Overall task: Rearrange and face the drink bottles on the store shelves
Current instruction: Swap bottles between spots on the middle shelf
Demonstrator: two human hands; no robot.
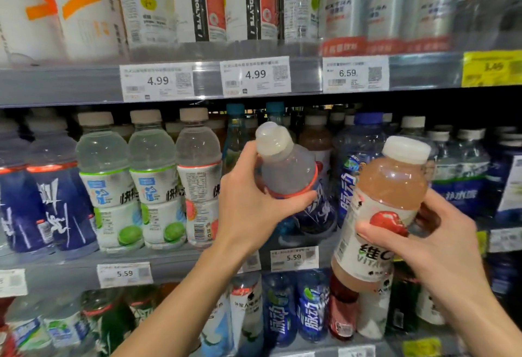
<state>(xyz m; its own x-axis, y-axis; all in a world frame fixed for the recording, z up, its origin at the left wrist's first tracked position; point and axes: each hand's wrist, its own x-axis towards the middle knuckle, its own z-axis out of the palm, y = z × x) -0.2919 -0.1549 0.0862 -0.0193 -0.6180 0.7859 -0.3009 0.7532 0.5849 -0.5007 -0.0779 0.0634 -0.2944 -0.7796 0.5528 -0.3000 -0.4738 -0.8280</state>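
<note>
My left hand [248, 201] grips a dark-blue-labelled bottle [288, 170] with a pale cap and a red band, tilted left in front of the middle shelf [70, 269]. My right hand [423, 243] holds a pinkish-orange juice bottle [387, 195] with a white cap and an apple on its white label, leaning slightly right and raised in front of the shelf. The two held bottles are side by side and apart.
On the middle shelf stand blue-labelled bottles [50, 201] at left, lime-labelled bottles [113, 187], and blue bottles [353, 164] behind my hands. The top shelf carries cans [347, 6] and electrolyte bottles [203, 0]. More bottles [282, 311] fill the bottom shelf. Price tags [255, 75] line the rails.
</note>
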